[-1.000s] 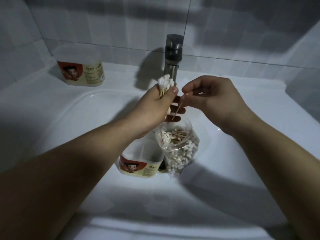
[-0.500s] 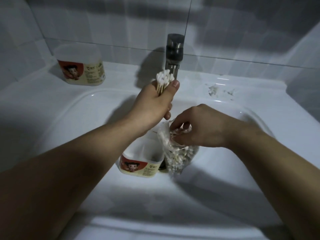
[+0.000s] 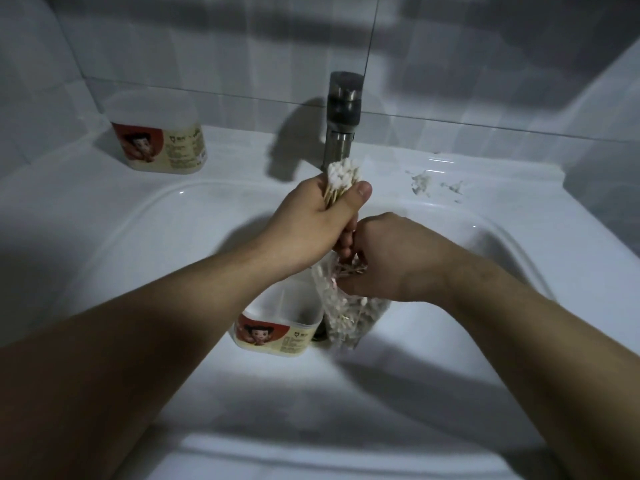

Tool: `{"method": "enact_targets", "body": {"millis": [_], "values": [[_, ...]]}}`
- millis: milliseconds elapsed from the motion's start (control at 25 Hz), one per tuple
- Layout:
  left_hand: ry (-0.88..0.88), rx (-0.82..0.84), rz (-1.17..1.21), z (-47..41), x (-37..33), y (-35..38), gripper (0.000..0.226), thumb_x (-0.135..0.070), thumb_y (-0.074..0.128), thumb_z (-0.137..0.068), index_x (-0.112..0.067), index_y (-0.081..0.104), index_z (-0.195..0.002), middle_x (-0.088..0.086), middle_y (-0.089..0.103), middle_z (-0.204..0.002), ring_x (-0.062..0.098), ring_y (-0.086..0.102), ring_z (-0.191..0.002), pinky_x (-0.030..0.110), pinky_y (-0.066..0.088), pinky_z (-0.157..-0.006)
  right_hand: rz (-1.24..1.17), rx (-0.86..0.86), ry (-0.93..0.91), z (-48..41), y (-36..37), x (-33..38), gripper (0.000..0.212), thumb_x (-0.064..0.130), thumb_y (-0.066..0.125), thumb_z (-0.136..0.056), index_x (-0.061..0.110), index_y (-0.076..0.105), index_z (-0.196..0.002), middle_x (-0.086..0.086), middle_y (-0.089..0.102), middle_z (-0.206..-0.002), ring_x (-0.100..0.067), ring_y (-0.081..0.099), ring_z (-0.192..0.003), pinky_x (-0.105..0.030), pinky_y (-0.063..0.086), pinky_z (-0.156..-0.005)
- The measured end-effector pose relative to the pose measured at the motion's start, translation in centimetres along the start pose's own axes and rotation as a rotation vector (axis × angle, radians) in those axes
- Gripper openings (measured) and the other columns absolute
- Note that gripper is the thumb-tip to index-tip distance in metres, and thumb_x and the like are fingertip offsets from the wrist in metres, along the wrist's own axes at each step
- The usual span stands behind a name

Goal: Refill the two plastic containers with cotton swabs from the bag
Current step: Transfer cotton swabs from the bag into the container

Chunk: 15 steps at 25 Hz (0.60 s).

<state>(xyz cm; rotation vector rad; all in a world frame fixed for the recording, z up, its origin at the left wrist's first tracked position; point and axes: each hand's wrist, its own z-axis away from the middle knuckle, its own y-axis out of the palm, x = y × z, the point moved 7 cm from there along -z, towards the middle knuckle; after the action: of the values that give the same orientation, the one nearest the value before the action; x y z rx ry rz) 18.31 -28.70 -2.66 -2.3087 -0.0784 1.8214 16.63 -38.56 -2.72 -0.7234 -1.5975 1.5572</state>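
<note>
We are clutching a swab bundle (image 3: 343,176) in our left hand (image 3: 317,218); our right hand (image 3: 388,261) is digging in the bag (image 3: 346,318) beside the container (image 3: 277,329), its fingers hidden. Tugging risks scattering swabs.

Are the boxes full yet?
Not yet. Done: nothing, the open white plastic container looks empty. In hand: the left hand grips a bunch of wooden cotton swabs; the right hand digs into the clear plastic bag. Left: filling it, maybe also the lidded plastic container behind.
</note>
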Motion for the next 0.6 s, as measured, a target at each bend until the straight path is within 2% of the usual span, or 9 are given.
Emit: {"method": "enact_targets", "body": {"millis": [120,240,360,440,520,600], "values": [[0.032,-0.003,-0.177,0.2,-0.4,-0.4,0.038,-0.036,0.054,-0.104,-0.013,0.055,-0.074,-0.005,0.061,-0.054,0.016,0.063,-0.049,0.032,0.055,-0.055,0.002,-0.003,-0.006,-0.1,-0.1,0.0,0.024,0.045,0.065,-0.082,0.023,0.062,-0.075,0.004,0.061,-0.069,-0.015,0.059,-0.066,-0.037,0.055,-0.067],[0.065,-0.006,-0.364,0.5,-0.5,-0.5,0.031,-0.041,0.055,-0.102,-0.021,0.058,-0.079,-0.005,0.066,-0.061,0.008,0.063,-0.049,0.03,0.054,-0.054,0.003,0.014,-0.007,-0.1,-0.2,-0.4,0.032,0.048,0.063,-0.086,0.025,0.053,-0.066,0.005,0.057,-0.064,-0.012,0.056,-0.064,-0.035,0.052,-0.067],[0.065,-0.015,-0.419,0.6,-0.3,-0.7,0.028,-0.043,0.053,-0.102,-0.02,0.06,-0.088,-0.004,0.069,-0.066,0.008,0.065,-0.053,0.039,0.06,-0.061,-0.029,-0.005,-0.015,-0.2,-0.3,-0.8,0.041,0.052,0.059,-0.089,0.02,0.057,-0.062,0.001,0.058,-0.058,-0.012,0.055,-0.06,-0.036,0.05,-0.065],[0.062,-0.038,-0.447,0.5,-0.2,-0.9,0.029,-0.043,0.053,-0.103,-0.021,0.06,-0.087,-0.005,0.069,-0.066,0.006,0.066,-0.055,0.041,0.061,-0.066,-0.079,-0.013,-0.025,0.0,-0.6,-1.0,0.04,0.054,0.058,-0.086,0.02,0.062,-0.065,0.001,0.063,-0.063,-0.012,0.057,-0.063,-0.035,0.051,-0.068],[0.039,-0.072,-0.418,0.4,-0.2,-1.2,0.028,-0.043,0.053,-0.103,-0.02,0.06,-0.087,-0.006,0.069,-0.067,0.008,0.068,-0.057,0.042,0.062,-0.065,-0.144,-0.013,-0.033,0.1,-1.1,-1.2,0.033,0.051,0.063,-0.08,0.02,0.071,-0.079,0.002,0.068,-0.075,-0.01,0.061,-0.069,-0.032,0.051,-0.07],[0.012,-0.101,-0.365,0.3,-0.1,-1.5,0.028,-0.042,0.053,-0.103,-0.018,0.061,-0.093,-0.003,0.07,-0.071,0.012,0.071,-0.06,0.04,0.063,-0.06,-0.208,-0.028,-0.017,0.2,-1.5,-1.5,0.027,0.045,0.074,-0.079,0.019,0.07,-0.083,0.003,0.066,-0.072,-0.006,0.058,-0.063,-0.028,0.048,-0.063]]}}
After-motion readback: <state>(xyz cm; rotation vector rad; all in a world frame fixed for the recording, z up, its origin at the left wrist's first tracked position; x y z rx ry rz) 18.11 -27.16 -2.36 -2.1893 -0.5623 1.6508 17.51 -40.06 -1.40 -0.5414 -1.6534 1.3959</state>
